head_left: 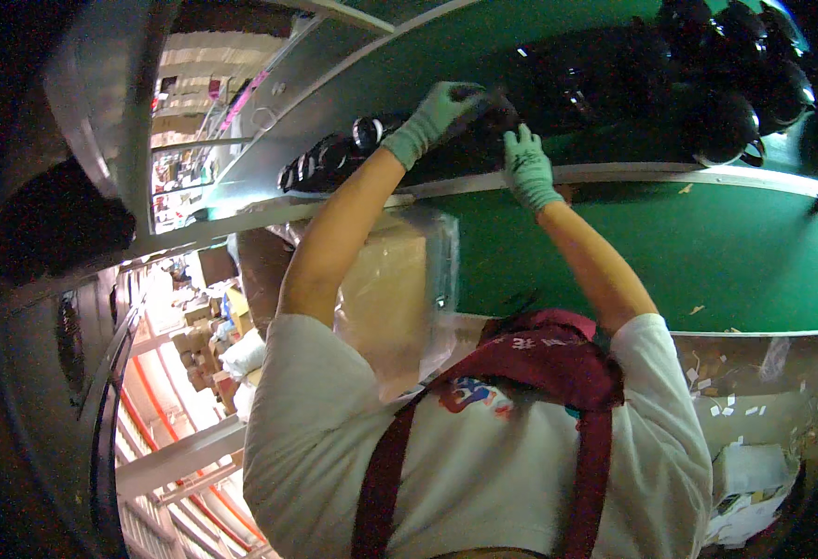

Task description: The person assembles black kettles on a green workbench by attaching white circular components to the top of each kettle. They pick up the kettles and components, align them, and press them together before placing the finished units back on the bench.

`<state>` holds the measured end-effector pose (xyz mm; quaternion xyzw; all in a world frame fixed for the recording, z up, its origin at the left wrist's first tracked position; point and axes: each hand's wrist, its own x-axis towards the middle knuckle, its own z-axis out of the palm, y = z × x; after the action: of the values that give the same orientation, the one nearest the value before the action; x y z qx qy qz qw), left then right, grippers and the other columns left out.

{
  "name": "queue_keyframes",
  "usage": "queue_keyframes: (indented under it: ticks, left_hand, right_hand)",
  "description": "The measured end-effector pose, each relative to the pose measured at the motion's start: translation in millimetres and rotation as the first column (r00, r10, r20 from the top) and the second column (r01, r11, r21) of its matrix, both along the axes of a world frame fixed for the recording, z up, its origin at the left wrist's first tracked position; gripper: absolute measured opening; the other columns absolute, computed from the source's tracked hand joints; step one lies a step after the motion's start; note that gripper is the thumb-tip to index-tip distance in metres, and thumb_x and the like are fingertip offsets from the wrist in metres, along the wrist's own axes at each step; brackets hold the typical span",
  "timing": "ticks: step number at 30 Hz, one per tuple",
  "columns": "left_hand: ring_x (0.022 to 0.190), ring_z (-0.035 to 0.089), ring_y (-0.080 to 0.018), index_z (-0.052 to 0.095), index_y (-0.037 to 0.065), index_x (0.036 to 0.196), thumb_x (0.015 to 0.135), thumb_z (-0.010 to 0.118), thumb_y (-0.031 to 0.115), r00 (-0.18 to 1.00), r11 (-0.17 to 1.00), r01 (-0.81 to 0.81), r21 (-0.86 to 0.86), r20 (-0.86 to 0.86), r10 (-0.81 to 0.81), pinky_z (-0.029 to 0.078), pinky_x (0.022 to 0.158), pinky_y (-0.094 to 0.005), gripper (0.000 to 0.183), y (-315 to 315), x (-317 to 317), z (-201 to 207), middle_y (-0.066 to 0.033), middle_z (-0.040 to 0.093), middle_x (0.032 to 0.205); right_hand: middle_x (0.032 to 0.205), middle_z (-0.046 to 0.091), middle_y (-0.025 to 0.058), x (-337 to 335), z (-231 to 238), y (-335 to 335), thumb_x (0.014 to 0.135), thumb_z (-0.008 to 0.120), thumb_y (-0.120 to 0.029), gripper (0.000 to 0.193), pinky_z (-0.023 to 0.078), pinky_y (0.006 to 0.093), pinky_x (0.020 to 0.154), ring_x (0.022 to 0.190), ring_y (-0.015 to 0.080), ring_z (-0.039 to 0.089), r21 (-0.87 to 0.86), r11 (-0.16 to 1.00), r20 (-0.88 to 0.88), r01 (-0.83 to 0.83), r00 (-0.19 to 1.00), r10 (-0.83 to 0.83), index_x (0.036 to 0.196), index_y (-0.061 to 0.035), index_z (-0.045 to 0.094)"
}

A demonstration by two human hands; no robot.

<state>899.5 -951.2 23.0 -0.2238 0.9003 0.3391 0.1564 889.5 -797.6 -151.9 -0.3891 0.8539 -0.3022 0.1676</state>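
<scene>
Lying leftmost on green surface (483, 33): glossy black parts (320, 163). Then gloved left hand (448, 104) at blurred dark piece (501, 113), right hand (527, 166) just beside it; can't tell either grip. Far right: clustered glossy black rounded items (728, 129).

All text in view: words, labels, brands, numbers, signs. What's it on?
White characters on the maroon apron: printed, partly folded away; not copied out here.
Red-and-blue print on the pale shirt: can't tell if it holds letters.
Dark print on the gloved right hand: too blurred to read.
White paper scraps at lower right: too small to tell.
Nothing else legible.
</scene>
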Motion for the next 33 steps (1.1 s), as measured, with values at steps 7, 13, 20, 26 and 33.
queue_keyframes:
  ticks: [7,13,20,26,33]
  left_hand:
    - [0.120,0.055,-0.0418,0.052,-0.004,0.129,0.077,0.070,0.058,0.921,0.876,0.214,-0.433,0.387,-0.034,0.043,0.102,-0.0469,0.083,26,-11,-1,-0.0273,0.055,0.130]
    - [0.138,0.031,-0.0435,0.028,0.004,0.148,0.070,0.082,0.032,0.561,0.345,0.817,-0.461,0.499,-0.660,0.028,0.115,-0.0482,0.100,-32,33,-34,-0.0236,0.029,0.151]
    - [0.132,0.041,-0.0352,0.033,0.003,0.144,0.062,0.089,0.039,0.770,0.733,0.528,-0.429,0.606,-0.199,0.039,0.107,-0.0428,0.106,30,-13,-3,-0.0195,0.031,0.148]
    - [0.136,0.037,-0.0426,0.028,0.000,0.148,0.060,0.086,0.025,0.704,0.545,0.709,-0.447,0.490,-0.514,0.035,0.112,-0.0475,0.109,9,-10,-21,-0.0228,0.024,0.156]
    - [0.125,0.045,-0.0426,0.039,0.005,0.143,0.074,0.075,0.044,0.906,0.794,-0.193,-0.576,-0.415,-0.081,0.037,0.107,-0.0512,0.088,99,105,-22,-0.0255,0.041,0.141]
  right_hand:
    - [0.109,0.061,0.0138,-3,-17,-23,0.079,0.064,-0.015,0.022,0.053,0.0382,0.082,0.107,0.0307,0.056,0.153,0.986,-0.175,-0.070,0.980,0.097,0.100,-0.0095,0.064]
    - [0.146,0.039,0.0261,-9,15,-9,0.084,0.061,-0.015,0.039,0.057,0.0425,0.081,0.102,0.0330,0.065,0.146,0.951,0.144,-0.274,0.957,0.254,0.122,-0.0121,0.054]
    - [0.147,0.038,0.0264,-14,9,4,0.083,0.065,-0.018,0.053,0.054,0.0470,0.084,0.107,0.0356,0.062,0.134,0.968,0.135,-0.210,0.972,0.192,0.132,-0.0094,0.047]
    - [0.103,0.067,0.0116,-28,-70,-15,0.079,0.057,-0.022,0.024,0.055,0.0415,0.059,0.081,0.0288,0.067,-0.009,0.978,-0.335,-0.207,0.922,0.192,0.101,-0.0198,0.067]
    - [0.110,0.065,0.0126,-59,-13,0,0.079,0.075,-0.028,0.042,0.053,0.0389,0.085,0.099,0.0309,0.062,-0.284,0.952,-0.028,-0.112,0.994,0.109,0.113,-0.0076,0.065]
